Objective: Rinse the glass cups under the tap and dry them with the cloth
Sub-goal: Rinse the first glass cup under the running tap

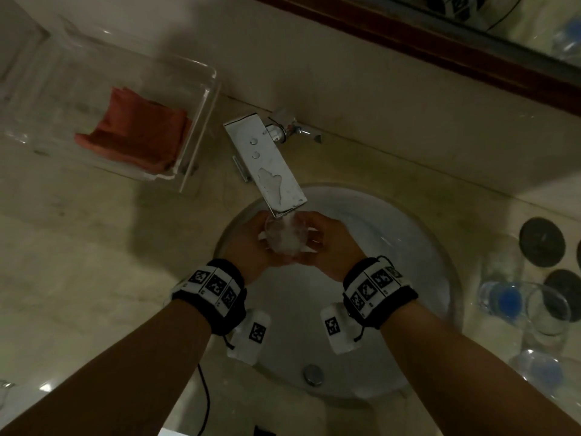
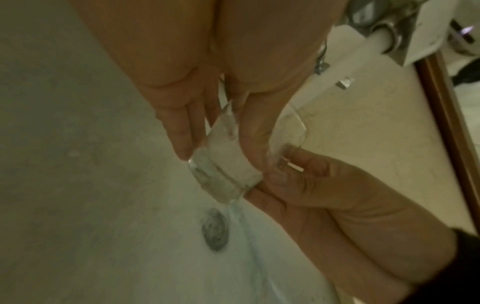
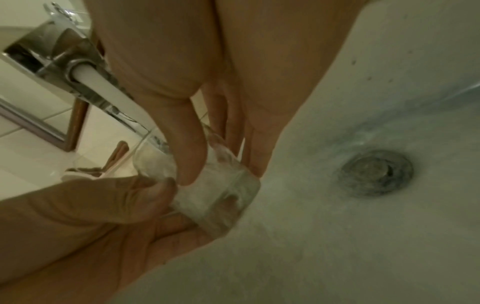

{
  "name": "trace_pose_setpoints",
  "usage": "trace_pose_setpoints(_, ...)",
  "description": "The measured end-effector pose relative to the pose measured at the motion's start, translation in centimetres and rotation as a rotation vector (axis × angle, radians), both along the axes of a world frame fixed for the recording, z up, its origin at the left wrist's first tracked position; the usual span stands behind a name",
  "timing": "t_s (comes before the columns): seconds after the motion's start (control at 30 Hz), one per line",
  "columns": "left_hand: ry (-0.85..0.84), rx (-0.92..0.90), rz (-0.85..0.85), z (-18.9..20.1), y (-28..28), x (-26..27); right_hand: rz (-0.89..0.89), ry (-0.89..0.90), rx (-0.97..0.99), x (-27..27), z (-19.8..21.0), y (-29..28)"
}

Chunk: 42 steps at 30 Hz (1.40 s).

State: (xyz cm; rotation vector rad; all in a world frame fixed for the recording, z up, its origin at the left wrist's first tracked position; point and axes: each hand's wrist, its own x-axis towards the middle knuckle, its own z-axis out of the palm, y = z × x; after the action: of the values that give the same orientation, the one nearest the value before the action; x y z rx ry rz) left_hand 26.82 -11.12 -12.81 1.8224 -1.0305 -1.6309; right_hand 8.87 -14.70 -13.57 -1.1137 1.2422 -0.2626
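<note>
Glass cup [image 1: 284, 236] tilted, mouth toward tap [image 1: 267, 158], gripped by left hand [image 1: 248, 243] and right hand [image 1: 327, 247]

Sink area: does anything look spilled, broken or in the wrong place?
Nothing stands out. Both hands hold the glass cup under the running tap, the water falls into the sink, and the red cloth lies folded in its clear tray.

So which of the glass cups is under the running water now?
The glass cup gripped by both hands over the sink. The other glass stands on the counter right of it.
</note>
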Motion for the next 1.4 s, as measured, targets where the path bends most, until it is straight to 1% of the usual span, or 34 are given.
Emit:
trace_pose_setpoints(0.17,0.034,-0.045,0.032,-0.2,-0.1,0.0,-0.026,-0.019,-0.069,0.1,-0.4,-0.1)
trace_pose_setpoints(0.23,0.138,-0.041,0.101,0.0,-0.2,-0.2,-0.025,-0.03,-0.097,0.2,-0.4,-0.2)
trace_pose_setpoints(0.33,0.32,0.024,0.236,0.2,-0.3,-0.4,-0.023,-0.036,-0.112,0.3,-0.4,-0.1)
trace_pose_setpoints(0.4,0.35,0.044,0.25,0.2,-0.3,-0.4,-0.023,-0.047,-0.112,0.2,-0.5,-0.1)
trace_pose_setpoints(0.53,0.305,-0.015,0.163,0.1,-0.1,-0.3,-0.03,-0.06,-0.113,0.3,-0.5,0.1)
trace_pose_setpoints(0.73,0.353,0.034,0.239,0.0,-0.2,-0.3,-0.044,-0.051,-0.088,0.1,-0.1,0.1)
trace_pose_setpoints(0.77,0.323,0.021,0.221,-0.2,-0.1,-0.2,-0.042,-0.034,-0.089,0.1,-0.1,0.1)
trace_pose_setpoints(0.83,0.198,0.009,0.122,-0.7,-0.1,0.0,-0.018,0.018,-0.088,-0.1,-0.3,0.0)
trace_pose_setpoints(0.87,0.167,0.032,0.084,-1.0,0.0,0.2,-0.007,0.04,-0.066,-0.1,-0.5,0.0)
trace_pose_setpoints(0.97,0.176,0.26,0.128,-1.1,0.1,-0.2,-0.025,0.128,0.076,-0.1,-1.6,0.0)
trace_pose_setpoints(1.03,0.116,0.379,0.151,-1.2,0.0,-0.6,0.042,0.234,0.101,0.0,-2.0,0.3)
trace_pose_setpoints(1.07,0.109,0.409,0.165,-1.1,0.0,-0.8,0.064,0.256,0.118,0.2,-1.9,0.4)
trace_pose_setpoints(1.17,0.124,0.445,0.188,-0.8,0.2,-1.0,-0.017,0.22,0.189,0.4,-1.6,1.0)
trace_pose_setpoints(1.27,0.137,0.417,0.122,-0.4,0.7,-0.9,-0.075,0.165,0.244,0.1,-0.3,1.8)
trace_pose_setpoints(1.33,0.162,0.375,0.089,0.3,1.0,-1.3,-0.152,0.108,0.214,-0.9,0.5,2.8)
trace_pose_setpoints(1.4,0.161,0.285,0.026,0.8,1.4,-2.2,-0.227,0.07,0.164,-2.3,1.8,4.1)
